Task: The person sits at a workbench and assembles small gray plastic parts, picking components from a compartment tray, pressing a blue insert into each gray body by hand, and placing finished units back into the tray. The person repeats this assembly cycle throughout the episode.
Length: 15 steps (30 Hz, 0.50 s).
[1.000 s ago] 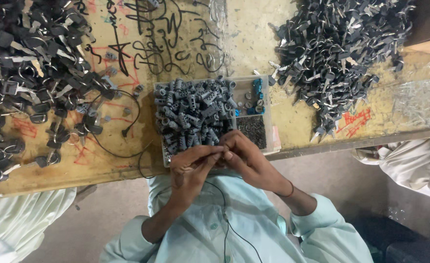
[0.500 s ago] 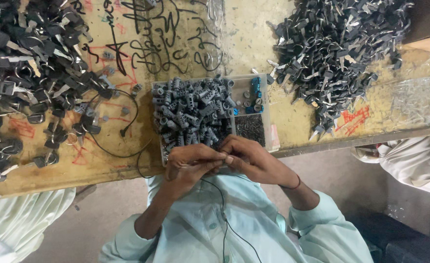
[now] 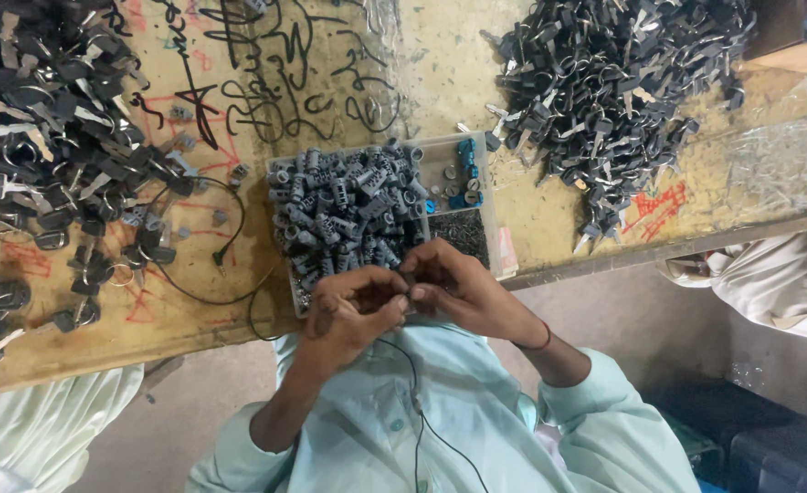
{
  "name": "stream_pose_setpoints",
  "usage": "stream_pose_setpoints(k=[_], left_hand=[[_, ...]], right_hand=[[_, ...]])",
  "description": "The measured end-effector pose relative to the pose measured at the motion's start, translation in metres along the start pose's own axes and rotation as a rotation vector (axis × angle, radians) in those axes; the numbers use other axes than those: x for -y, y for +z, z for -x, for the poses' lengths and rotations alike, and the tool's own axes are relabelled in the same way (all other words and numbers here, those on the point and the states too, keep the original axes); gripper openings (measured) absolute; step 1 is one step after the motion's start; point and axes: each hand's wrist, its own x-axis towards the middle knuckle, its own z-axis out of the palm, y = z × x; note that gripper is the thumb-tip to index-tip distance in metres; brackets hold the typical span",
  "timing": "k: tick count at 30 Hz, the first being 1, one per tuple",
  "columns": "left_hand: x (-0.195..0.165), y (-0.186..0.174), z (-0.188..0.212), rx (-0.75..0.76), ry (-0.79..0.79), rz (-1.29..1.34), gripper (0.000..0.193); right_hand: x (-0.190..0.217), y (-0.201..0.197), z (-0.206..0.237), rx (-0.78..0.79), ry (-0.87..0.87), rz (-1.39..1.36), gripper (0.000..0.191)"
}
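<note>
Hands pinched together at table edge, left hand (image 3: 348,315) meeting right hand (image 3: 453,288); held piece hidden; parts tray (image 3: 476,196) just beyond

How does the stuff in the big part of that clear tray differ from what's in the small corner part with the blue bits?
The grey cylinders fill the tray's large compartment to heaping, lying every way; the blue pieces are few and leave much of their small compartment's floor bare. The grey cylinders are longer and look ridged; the blue pieces are shorter and stubbier. Both are loose small parts in the same clear tray, just beyond the left hand and right hand.
</note>
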Motion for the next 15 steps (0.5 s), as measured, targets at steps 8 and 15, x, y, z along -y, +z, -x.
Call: stream_pose_setpoints(k=[8, 15], left_hand=[[-0.001, 0.011, 0.003, -0.235, 0.221, -0.356, 0.012], [-0.014, 0.020, 0.006, -0.238, 0.372, -0.483, 0.010]], right_hand=[[0.017, -0.013, 0.000, -0.138, -0.121, 0.624, 0.018], [0.023, -0.048, 0.001, -0.077, -0.058, 1.368, 0.015]])
